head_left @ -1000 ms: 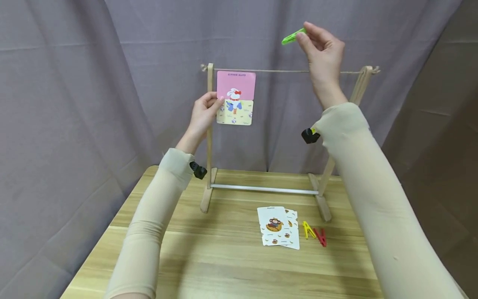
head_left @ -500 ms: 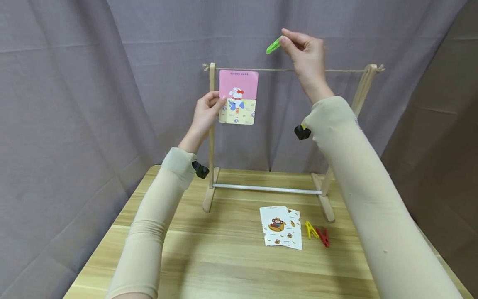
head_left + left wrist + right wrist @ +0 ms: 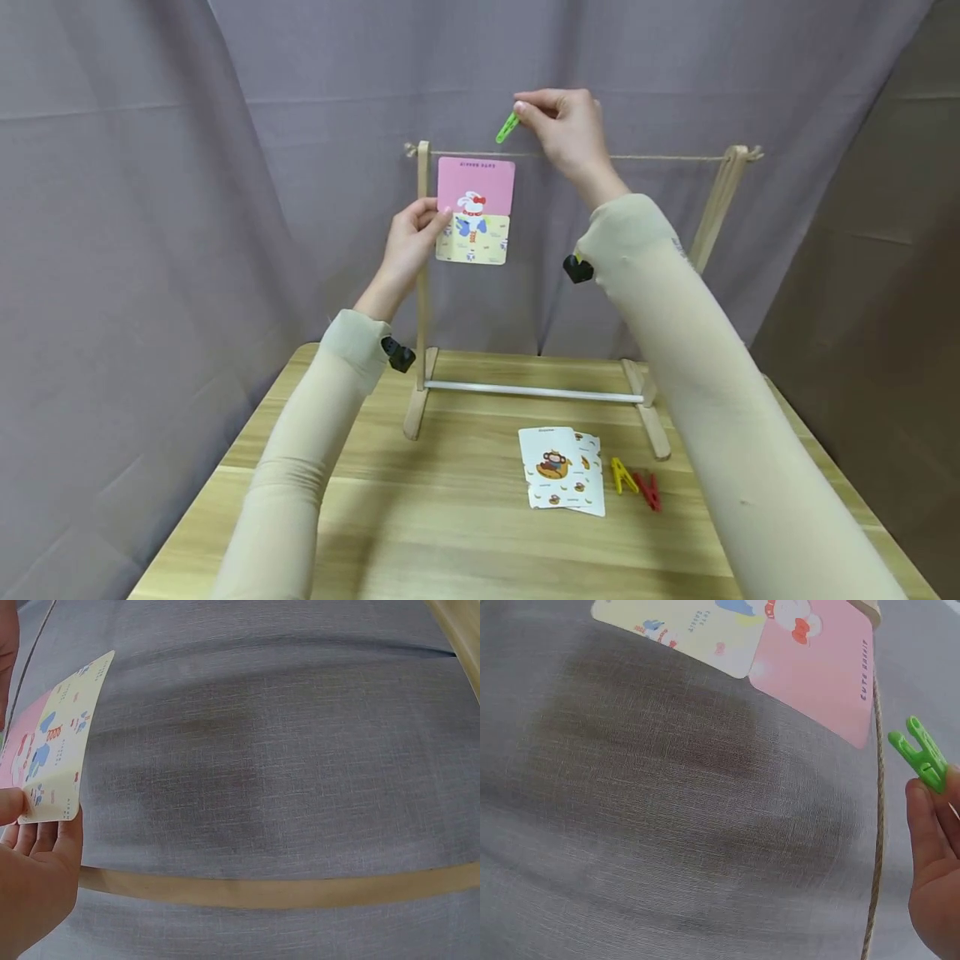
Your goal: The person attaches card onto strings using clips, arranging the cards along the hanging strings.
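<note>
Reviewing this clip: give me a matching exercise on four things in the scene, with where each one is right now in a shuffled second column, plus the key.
Things
1. green clothespin
2. pink-and-yellow card
3. yellow clothespin
4. monkey card

Places
A. on the table, partly covering a second card
B. pinched in the right-hand grip
C. on the table, beside a red clothespin
D. held up in the left-hand grip

Right pairs: 1-B, 2-D, 3-C, 4-A
</note>
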`<state>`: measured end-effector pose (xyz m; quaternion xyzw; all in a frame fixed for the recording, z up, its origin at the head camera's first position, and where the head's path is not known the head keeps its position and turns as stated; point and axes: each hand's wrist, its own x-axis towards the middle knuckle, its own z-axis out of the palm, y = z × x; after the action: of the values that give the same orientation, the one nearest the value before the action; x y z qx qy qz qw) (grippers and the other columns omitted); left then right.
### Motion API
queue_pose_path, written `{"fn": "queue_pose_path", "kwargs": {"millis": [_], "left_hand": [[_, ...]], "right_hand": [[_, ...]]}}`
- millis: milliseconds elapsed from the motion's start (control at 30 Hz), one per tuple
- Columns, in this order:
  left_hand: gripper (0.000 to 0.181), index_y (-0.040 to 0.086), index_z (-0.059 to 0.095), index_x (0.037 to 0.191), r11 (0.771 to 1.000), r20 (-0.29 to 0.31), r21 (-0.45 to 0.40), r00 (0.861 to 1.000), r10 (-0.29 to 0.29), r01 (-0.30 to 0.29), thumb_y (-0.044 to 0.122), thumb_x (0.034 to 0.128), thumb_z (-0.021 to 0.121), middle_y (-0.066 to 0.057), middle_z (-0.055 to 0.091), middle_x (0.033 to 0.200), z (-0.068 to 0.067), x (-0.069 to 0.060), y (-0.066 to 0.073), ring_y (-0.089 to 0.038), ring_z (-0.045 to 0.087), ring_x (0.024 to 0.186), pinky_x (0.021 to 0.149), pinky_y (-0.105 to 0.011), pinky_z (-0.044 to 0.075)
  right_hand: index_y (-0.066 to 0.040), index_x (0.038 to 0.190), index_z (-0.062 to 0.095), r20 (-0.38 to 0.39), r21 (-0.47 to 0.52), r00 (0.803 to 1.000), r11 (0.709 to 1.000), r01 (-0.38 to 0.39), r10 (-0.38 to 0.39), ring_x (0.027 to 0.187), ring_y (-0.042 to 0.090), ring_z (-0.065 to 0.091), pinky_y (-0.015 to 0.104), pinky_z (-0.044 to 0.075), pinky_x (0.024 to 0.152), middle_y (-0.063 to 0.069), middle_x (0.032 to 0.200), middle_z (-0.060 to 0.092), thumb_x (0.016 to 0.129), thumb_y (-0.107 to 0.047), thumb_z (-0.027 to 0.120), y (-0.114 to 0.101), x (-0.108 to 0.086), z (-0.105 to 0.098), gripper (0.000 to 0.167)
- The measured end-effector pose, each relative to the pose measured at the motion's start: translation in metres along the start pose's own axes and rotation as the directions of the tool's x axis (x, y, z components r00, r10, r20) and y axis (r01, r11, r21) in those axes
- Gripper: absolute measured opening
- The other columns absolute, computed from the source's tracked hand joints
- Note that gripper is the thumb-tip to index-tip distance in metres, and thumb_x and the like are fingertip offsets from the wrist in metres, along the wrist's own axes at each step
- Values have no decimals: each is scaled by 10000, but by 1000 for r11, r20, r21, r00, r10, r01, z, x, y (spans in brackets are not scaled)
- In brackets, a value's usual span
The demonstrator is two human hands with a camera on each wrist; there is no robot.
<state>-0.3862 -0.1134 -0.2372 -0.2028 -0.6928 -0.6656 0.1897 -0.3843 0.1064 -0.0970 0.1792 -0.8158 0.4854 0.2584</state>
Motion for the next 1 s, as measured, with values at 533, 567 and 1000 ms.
{"fn": "queue_pose_path", "kwargs": {"millis": [533, 567, 1000], "left_hand": [[264, -28, 615, 1207, 1000, 1, -7, 1000, 14, -14, 171, 1036, 586, -188, 698, 1078, 0, -1, 3, -201, 665, 910, 792, -284, 544], [269, -32, 614, 1210, 1000, 2, -7, 1000, 15, -15, 170, 1035, 587, -191, 698, 1080, 0, -1, 3, -202, 665, 911, 794, -286, 546], [288, -17, 619, 1223, 1000, -6, 15, 1000, 10, -10, 198, 1035, 591, -166, 701, 1078, 0, 0, 4, -197, 662, 920, 785, -282, 540]], "right_hand": [[-134, 1280, 704, 178, -182, 983, 983, -1, 34, 1040, 87, 627, 220, 485, 904, 12, 1233, 711, 1007, -337, 630, -9, 1, 15, 348], [-134, 1280, 704, 182, -183, 983, 983, 3, 31, 1043, 87, 630, 221, 487, 910, 15, 1236, 710, 1006, -336, 633, -9, 1, 15, 348], [-167, 1303, 691, 240, -214, 969, 977, -1, 53, 1064, 104, 612, 246, 484, 900, -5, 1282, 687, 1003, -385, 622, -12, 3, 21, 377]]}}
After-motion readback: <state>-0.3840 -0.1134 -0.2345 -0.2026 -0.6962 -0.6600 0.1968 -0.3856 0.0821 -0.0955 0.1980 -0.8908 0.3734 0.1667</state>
